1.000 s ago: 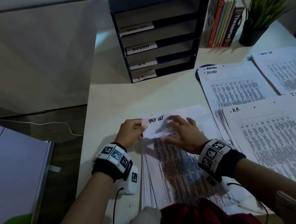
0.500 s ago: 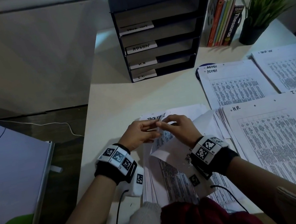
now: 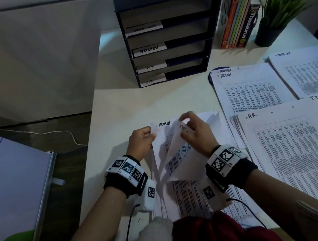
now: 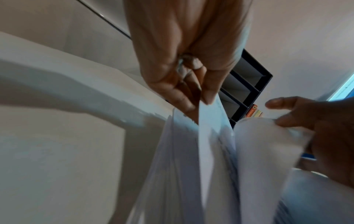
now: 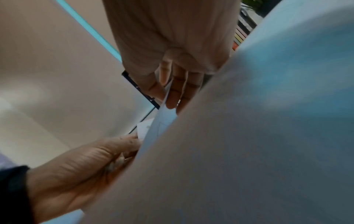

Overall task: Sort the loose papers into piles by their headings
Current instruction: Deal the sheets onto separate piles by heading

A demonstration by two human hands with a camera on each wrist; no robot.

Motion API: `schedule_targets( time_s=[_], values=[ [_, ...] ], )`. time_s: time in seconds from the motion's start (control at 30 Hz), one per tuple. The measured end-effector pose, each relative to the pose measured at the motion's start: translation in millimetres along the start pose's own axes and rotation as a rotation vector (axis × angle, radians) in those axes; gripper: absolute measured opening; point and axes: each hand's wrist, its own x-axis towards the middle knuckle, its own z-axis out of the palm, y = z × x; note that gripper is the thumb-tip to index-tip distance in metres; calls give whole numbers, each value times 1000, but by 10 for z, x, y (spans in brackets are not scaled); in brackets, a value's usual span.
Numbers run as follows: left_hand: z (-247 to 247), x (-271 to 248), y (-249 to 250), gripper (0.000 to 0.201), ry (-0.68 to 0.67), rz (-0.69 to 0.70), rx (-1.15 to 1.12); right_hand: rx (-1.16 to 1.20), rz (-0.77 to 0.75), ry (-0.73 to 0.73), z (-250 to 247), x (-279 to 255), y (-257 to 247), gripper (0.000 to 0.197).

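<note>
Four piles of paper lie on a pale worktop (image 3: 131, 108) beside a white wall. At the back stands a dark tray rack (image 3: 168, 36) with four shelves marked with labels. Next to it lean some books (image 3: 238, 23) and a green plant (image 3: 282, 11). On the right lie the ADMIN pile (image 3: 250, 88), the HR pile (image 3: 303, 152) and two more. The loose stack (image 3: 187, 194) lies close to the person, between both arms. The left hand (image 3: 141, 143) pinches the top left corner of a sheet marked ADMIN (image 3: 165, 124). The right hand (image 3: 195, 135) pinches the lifted sheet (image 3: 175, 148) and curls it up off the stack.
</note>
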Motion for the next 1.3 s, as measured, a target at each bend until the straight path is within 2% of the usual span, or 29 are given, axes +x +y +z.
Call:
schedule_targets(
  time_s=[0.07,0.17,0.27,0.37,0.47,0.53,0.6,0.67,0.73,0.77,0.83,0.9,0.97,1.07,1.13,1.23,1.3],
  values=[
    [-11,10,-10,8,-37,-12,7,-270,-57,-51,-87,-6,-34,9],
    [-19,4,8,20,-92,-53,-39,-557,-74,-250,-290,42,-123,32],
    [-6,-29,52,23,-106,-100,-87,-588,-97,-348,-528,152,-183,49],
    [14,-28,64,29,-77,-127,-111,-600,-78,-419,-644,254,-180,39],
    [23,-17,63,31,-103,-136,-122,-709,-102,-479,-583,284,-116,54],
    [25,-28,75,26,-147,-120,-122,-686,-132,-479,-476,261,-96,72],
    [40,-40,100,19,-172,-105,-103,-626,-172,-461,-375,228,-89,79],
    [63,-56,119,18,-185,-71,-84,-578,-242,-400,-299,188,-71,62],
    [85,-55,102,23,-144,-36,-53,-562,-295,-354,-262,140,-61,28],
    [85,-43,80,25,-99,-23,-16,-565,-298,-369,-254,109,-55,17],
    [72,-19,30,26,-80,2,74,-617,-277,-466,-257,21,-42,14],
    [64,-38,30,30,-217,41,125,-684,-261,-557,-273,-65,-23,21],
    [67,-73,73,39,-364,68,135,-711,-278,-582,-293,-127,22,30],
    [73,-85,113,41,-460,71,131,-663,-303,-475,-316,-176,66,36],
    [68,-72,115,33,-485,47,111,-529,-263,-369,-325,-185,69,49],
    [59,-73,148,25,-427,23,92,-399,-197,-339,-296,-154,79,84],
    [66,-60,180,37,-348,-7,60,-454,-163,-360,-257,-100,78,80]
  ],
)
